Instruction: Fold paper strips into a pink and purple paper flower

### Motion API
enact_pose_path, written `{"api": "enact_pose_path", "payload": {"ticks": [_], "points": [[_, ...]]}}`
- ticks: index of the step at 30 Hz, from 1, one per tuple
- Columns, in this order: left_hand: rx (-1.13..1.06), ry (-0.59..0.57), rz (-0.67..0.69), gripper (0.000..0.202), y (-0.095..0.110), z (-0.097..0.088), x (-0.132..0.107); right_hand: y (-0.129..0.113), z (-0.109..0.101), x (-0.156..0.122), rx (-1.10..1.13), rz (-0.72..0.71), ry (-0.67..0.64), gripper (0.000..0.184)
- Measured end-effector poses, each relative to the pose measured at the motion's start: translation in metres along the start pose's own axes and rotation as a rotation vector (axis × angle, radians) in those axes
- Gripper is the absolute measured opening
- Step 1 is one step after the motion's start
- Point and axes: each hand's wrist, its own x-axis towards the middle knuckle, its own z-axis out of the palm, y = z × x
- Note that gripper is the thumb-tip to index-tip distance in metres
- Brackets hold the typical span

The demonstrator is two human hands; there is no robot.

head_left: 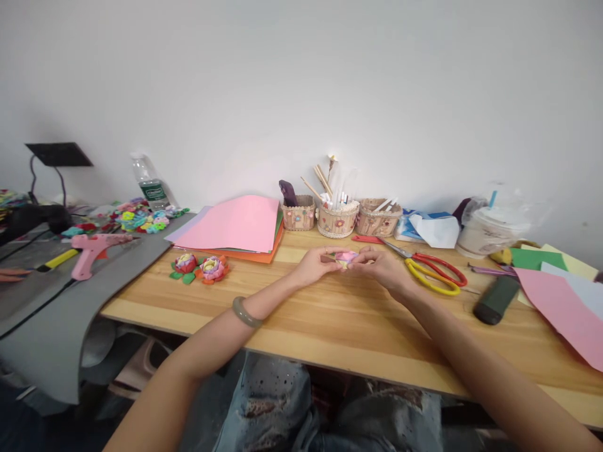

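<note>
Over the middle of the wooden table, both hands meet at a small pink, purple and yellow craft flower [347, 257]. My left hand [315, 266] is closed on its left side, fingers pinched together. From the other side, my right hand [370, 263] pinches the flower's right edge. Fingers cover much of it, so its full shape is hidden. Left of my left hand lie two finished-looking craft flowers, a red one [185, 264] and a purple-orange one [213, 269], with green leaves. Scissors with red and yellow handles [433, 273] rest right of my right hand.
A stack of coloured paper [228, 225] lies behind the flowers. Decorated baskets [337, 221] stand along the wall. A pink glue gun [88, 252] and its cord rest on the grey mat. A plastic cup [490, 231], dark green object [497, 300] and pink paper [568, 314] are at right.
</note>
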Motion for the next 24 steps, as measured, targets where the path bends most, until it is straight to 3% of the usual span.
{"api": "enact_pose_path", "payload": {"ticks": [9,24], "points": [[-0.031,0.031,-0.009,0.045,-0.0030,-0.0020,0.0023,0.0104,-0.0001,0.0061,-0.053,-0.135,-0.016,0.019],[-0.013,0.038,-0.029,0.042,0.0036,0.0012,0.0003,0.0040,0.0026,0.0055,-0.113,-0.075,0.035,0.015]]}}
